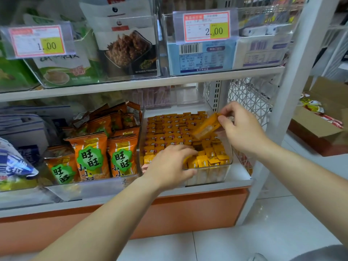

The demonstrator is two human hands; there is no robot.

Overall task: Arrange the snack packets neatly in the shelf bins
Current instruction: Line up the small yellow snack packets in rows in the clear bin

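A clear plastic bin (228, 147) on the lower shelf holds several rows of small orange-yellow snack packets (169, 129) standing on edge. My right hand (243, 129) pinches one orange packet (206, 128) by its end, tilted above the bin's right side. My left hand (169, 166) reaches over the bin's front wall, its fingers lying on the packets at the front; a small gap shows in the rows beside its fingertips. Whether the left fingers hold a packet is hidden.
Left of the bin, another clear bin (90, 187) holds larger orange packets with green labels (90, 157). The upper shelf (143, 82) carries bins with price tags. A white upright post (282, 110) stands right. An open cardboard box (318, 127) of packets sits on the floor beyond.
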